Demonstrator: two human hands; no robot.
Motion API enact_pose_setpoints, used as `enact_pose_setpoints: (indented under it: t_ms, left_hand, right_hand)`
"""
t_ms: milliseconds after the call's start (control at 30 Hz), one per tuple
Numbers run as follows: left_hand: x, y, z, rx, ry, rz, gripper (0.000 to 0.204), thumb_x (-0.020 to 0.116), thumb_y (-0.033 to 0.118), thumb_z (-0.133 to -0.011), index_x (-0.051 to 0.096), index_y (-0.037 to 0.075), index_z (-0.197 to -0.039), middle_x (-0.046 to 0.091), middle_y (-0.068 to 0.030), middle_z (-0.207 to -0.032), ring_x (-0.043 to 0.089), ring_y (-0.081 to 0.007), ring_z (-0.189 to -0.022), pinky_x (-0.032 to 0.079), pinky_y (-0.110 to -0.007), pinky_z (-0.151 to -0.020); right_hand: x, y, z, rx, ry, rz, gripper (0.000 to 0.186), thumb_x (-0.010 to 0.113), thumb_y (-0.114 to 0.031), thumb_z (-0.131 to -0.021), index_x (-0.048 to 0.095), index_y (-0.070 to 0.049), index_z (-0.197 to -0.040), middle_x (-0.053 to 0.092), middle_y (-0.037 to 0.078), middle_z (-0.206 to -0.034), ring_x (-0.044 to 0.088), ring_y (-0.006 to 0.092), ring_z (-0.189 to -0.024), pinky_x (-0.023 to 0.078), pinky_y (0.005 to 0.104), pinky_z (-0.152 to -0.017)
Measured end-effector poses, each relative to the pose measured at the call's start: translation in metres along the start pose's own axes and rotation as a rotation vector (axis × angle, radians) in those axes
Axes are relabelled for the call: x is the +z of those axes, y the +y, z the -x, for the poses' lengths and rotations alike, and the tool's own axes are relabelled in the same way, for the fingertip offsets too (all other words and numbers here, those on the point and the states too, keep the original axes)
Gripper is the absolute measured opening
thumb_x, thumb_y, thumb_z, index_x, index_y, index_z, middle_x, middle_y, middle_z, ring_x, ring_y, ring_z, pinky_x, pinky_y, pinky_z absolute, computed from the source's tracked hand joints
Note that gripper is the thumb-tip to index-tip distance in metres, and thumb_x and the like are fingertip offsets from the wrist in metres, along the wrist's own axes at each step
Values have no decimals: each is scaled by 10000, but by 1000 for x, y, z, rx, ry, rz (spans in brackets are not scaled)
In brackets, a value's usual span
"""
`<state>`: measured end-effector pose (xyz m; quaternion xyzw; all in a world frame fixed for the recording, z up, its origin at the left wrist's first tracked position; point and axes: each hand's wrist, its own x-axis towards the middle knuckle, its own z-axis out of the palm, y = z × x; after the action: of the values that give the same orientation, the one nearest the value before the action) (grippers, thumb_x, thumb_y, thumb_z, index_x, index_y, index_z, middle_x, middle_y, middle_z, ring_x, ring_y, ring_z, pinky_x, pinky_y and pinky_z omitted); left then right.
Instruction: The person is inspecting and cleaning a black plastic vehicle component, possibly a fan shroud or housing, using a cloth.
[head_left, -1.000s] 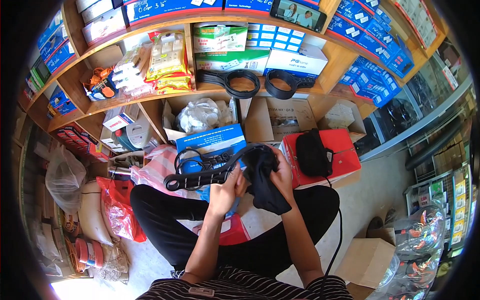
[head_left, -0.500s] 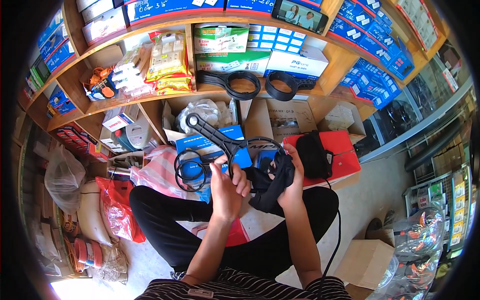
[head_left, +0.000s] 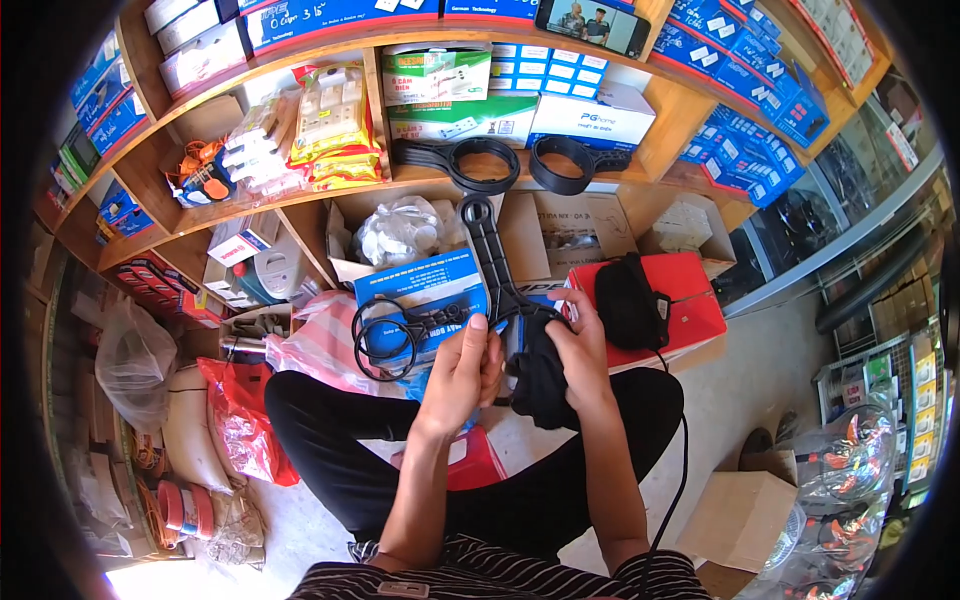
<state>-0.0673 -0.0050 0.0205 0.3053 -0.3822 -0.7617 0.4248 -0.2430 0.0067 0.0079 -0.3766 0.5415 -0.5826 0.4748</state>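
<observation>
My left hand (head_left: 462, 375) is closed on the near side of a black plastic ring wrench (head_left: 487, 255), its ribbed handle pointing away from me toward the shelf. A bunched black cloth (head_left: 540, 380) is gripped in my right hand (head_left: 585, 350), pressed against the ring of the wrench and hiding much of it. Left of my hands, thin black rings (head_left: 387, 340) lie at a blue box (head_left: 425, 290). To the right, a black bundle with a cord (head_left: 632, 300) rests on a red box (head_left: 695, 305).
Two similar black ring wrenches, one left (head_left: 482, 165) and one right (head_left: 570, 165), lie on the wooden shelf (head_left: 420, 187). A phone (head_left: 592, 28) leans above them. An open carton with white bagged parts (head_left: 400, 235) stands below. A red bag (head_left: 245, 420) and a cardboard box (head_left: 735, 520) flank my legs.
The wrench has turned, its handle swinging from upper left to nearly straight away from me. My right hand and the cloth have shifted on the ring.
</observation>
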Motion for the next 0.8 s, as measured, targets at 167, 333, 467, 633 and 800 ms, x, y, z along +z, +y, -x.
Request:
enact_pose_setpoints:
  t_ms: [167,333,467,633,800]
  left_hand:
    - [23,-7,-21,107,267,406,492,389,473,-1113,373,163,-732,218,60,-530,163,-67,-403,127,-262,-388]
    - [9,-18,-23,-6,156,515,506,401,509,-1102,342,178,-723,212,58,-526,144,-73,-390,130,-264,-380]
    - [0,-14,-3,-207,96,285,502,382,520,-1103,345,171,-743,232,45,-521,149,-79,-392,125,-272,-383]
    - [34,-4,-6,109,286,369,516,402,465,-1109,300,191,-683,218,53,-517,129,-76,-407,96,-278,-396]
    - [65,-8,-32,147,443,683,542,403,495,-1099,271,183,-676,193,41,-532,131,-96,-420,96,-306,-407]
  right_hand:
    - [23,10,5,-95,109,-563,352,580,-71,-966,521,-62,-1313,650,57,-966,642,116,-760,538,261,-650]
    - [8,0,10,43,78,-548,363,547,-119,-1013,519,-77,-1373,648,60,-1004,646,116,-807,550,278,-684]
    - [-8,-16,5,37,57,-163,492,557,36,-944,516,-80,-1420,662,56,-1056,667,104,-865,559,255,-752]
    - [6,-28,-1,-110,81,-345,566,587,30,-923,462,-62,-1467,652,53,-1038,647,107,-813,539,221,-714]
    - [16,4,2,-105,211,-735,473,583,-100,-985,465,-58,-1441,632,50,-992,627,109,-785,526,239,-672]
